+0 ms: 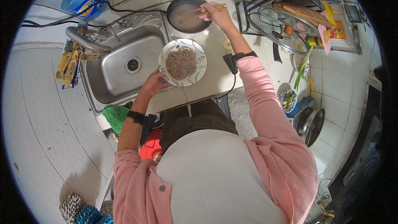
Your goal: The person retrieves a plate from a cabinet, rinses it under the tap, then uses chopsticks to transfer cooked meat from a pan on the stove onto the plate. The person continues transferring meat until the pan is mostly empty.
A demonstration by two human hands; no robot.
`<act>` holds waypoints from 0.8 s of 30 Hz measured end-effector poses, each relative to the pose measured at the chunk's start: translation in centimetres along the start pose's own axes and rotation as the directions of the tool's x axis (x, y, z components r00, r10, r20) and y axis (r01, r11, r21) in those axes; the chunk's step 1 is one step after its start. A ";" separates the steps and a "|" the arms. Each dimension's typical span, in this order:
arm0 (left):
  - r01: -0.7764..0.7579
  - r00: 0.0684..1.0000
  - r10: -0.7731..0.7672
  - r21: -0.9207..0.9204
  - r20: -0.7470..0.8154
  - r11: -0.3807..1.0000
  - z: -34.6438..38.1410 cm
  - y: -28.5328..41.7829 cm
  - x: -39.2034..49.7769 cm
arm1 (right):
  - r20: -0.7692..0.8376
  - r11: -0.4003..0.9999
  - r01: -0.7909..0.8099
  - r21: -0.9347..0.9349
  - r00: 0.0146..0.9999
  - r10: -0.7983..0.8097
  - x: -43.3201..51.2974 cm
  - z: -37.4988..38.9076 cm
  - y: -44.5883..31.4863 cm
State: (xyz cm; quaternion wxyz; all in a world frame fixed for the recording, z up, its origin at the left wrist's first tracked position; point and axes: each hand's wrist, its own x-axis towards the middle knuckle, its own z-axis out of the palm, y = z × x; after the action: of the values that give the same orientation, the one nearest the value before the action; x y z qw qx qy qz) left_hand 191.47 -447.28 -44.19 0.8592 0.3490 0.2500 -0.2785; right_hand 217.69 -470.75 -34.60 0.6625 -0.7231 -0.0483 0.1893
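Observation:
My left hand (155, 84) grips the lower left rim of a white plate (201, 68) with a leaf pattern, which bears a heap of brownish noodles (181, 63). Above the dark cooking pot (174, 25), my right hand (214, 13) holds a pair of wooden chopsticks (194, 15), their tips pointing left over the cloudy liquid (188, 21). The plate is just below the pot in view, beside the sink's right edge. Whether it rests on the counter, I cannot tell.
A steel sink (124, 68) with a faucet (87, 42) lies left of the plate. A large blue bottle (84, 0) stands behind it. Glass lids (279, 34) and a rack (245, 18) are at the right, with a bowl of chopped greens (289, 100) nearer me. A black cable (133, 11) runs to the pot.

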 end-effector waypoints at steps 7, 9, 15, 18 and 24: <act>0.022 0.999 -0.022 0.001 -0.042 1.000 0.1 0.0 0.1 | -0.081 0.987 -0.026 0.157 0.996 0.039 0.4 1.2 0.5; 0.040 0.998 -0.040 -0.010 -0.037 0.999 0.0 0.0 0.2 | -0.112 0.979 -0.050 0.196 0.991 0.073 0.2 0.9 0.4; 0.018 0.999 -0.017 0.007 -0.039 1.000 0.4 0.3 0.0 | -0.090 0.931 -0.133 0.339 0.981 0.173 -0.1 -0.8 0.9; 0.024 0.999 -0.022 0.036 -0.038 0.999 1.0 0.6 -0.4 | -0.054 0.906 -0.177 0.385 0.975 0.214 0.0 -1.8 1.8; -0.001 1.000 0.001 -0.001 -0.007 1.000 1.0 0.4 -0.2 | 0.011 0.840 -0.224 0.495 0.968 0.251 -0.7 -3.1 2.5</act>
State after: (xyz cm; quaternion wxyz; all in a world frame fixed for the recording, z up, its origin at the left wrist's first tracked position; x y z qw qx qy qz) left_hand 191.82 -447.68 -43.24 0.8586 0.3495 0.2530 -0.2769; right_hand 217.68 -474.11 -36.71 0.7971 -0.5357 0.1093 0.2563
